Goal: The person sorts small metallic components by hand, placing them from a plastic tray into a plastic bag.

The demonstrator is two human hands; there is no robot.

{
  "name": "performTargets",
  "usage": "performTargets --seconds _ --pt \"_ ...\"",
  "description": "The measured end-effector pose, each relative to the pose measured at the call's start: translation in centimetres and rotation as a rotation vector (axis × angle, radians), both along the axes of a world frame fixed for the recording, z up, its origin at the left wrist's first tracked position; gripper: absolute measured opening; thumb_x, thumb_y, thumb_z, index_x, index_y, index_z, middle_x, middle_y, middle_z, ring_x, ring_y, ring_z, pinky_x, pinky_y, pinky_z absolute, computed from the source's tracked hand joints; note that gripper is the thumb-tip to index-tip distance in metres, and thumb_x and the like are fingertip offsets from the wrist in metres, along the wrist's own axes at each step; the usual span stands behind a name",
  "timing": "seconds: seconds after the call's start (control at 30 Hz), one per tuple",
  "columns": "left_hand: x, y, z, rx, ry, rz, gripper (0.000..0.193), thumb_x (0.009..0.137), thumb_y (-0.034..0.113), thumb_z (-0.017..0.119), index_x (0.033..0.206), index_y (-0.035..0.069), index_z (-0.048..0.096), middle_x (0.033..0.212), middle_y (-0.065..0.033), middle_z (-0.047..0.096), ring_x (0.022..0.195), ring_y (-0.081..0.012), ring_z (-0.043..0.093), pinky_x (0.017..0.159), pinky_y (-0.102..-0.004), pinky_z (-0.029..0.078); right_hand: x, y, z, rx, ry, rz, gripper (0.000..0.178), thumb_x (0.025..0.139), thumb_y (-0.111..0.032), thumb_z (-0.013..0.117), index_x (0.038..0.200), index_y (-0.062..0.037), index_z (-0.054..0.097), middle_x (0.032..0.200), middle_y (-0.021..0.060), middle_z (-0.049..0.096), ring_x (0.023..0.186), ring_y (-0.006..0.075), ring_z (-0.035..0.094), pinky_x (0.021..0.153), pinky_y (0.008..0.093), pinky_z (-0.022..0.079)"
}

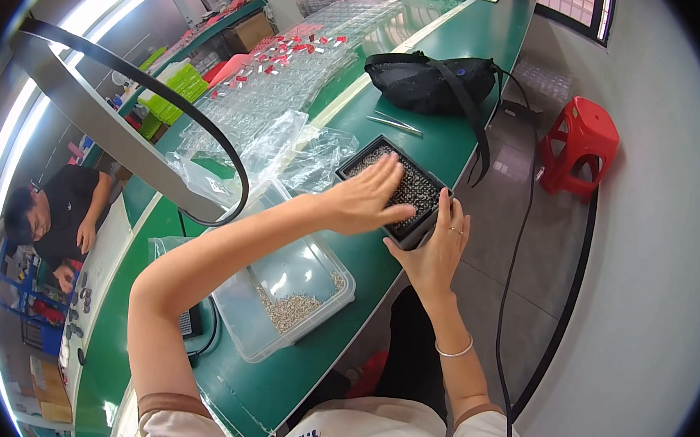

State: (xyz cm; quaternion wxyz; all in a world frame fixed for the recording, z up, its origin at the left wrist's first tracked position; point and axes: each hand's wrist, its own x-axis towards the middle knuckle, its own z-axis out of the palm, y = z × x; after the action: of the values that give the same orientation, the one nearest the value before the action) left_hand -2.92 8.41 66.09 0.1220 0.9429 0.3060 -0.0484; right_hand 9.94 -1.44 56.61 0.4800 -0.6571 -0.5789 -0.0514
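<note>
A black rectangular tray (411, 235) is tilted above the green table's right edge, with rows of tiny greyish pieces (419, 193) spread over its gridded face. Flat across that face lies my left hand (371, 195), its fingers stretched out. My right hand (438, 250) grips the tray's near right side, thumb below and fingers along the rim. Just left of the tray, partly under my left forearm, stands a clear plastic box (236, 325). A heap of small beige-grey pieces (292, 311) sits in its near corner.
Metal tweezers (397, 124) and a black bag (426, 83) lie beyond the tray. Crumpled plastic bags (322, 157) and clear blister trays (253, 96) cover the left. A lamp arm (111, 122) crosses there. A red stool (579, 146) stands right; another person (63, 212) sits far left.
</note>
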Motion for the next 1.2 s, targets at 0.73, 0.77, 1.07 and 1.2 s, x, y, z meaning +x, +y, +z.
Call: performTargets --seconds 0.73,0.77,1.07,1.2 --pt "-2.3 4.8 2.3 -0.801 -0.299 0.586 0.093 0.083 0.071 0.034 0.138 -0.004 0.027 0.133 -0.0215 0.04 0.121 -0.0265 0.041 0.103 -0.0359 0.03 0.6 -1.8 2.2 -0.136 0.011 0.008 0.117 0.048 -0.028 0.086 0.141 -0.0075 0.018 0.127 0.0202 0.04 0.119 0.034 0.038 0.099 0.0452 0.027" --pt "-2.1 5.7 2.2 -0.736 -0.296 0.618 0.094 0.083 0.071 0.035 0.139 -0.004 0.024 0.134 -0.0233 0.039 0.122 -0.0258 0.04 0.103 -0.0361 0.03 0.5 -1.2 3.0 -0.144 0.01 -0.002 0.117 0.048 -0.028 0.086 0.141 -0.0068 0.018 0.127 0.0199 0.04 0.119 0.0336 0.038 0.099 0.0449 0.027" --pt "-1.8 4.8 3.3 -0.697 -0.362 0.637 0.092 0.082 0.07 0.036 0.135 -0.005 0.032 0.127 -0.0204 0.047 0.118 -0.0258 0.044 0.103 -0.0364 0.029 0.0 -0.2 2.0 -0.142 0.012 -0.007 0.118 0.049 -0.029 0.086 0.141 -0.0065 0.017 0.127 0.0202 0.042 0.121 0.0331 0.038 0.101 0.0458 0.025" --pt "-2.6 6.2 2.0 -0.617 -0.378 0.698 0.089 0.083 0.07 0.036 0.132 -0.005 0.038 0.125 -0.0205 0.049 0.119 -0.0267 0.043 0.104 -0.0371 0.027 -0.7 0.6 0.7 -0.076 0.044 0.029 0.115 0.051 -0.035 0.084 0.141 -0.0063 0.019 0.123 0.0257 0.043 0.12 0.0339 0.038 0.103 0.0469 0.022"
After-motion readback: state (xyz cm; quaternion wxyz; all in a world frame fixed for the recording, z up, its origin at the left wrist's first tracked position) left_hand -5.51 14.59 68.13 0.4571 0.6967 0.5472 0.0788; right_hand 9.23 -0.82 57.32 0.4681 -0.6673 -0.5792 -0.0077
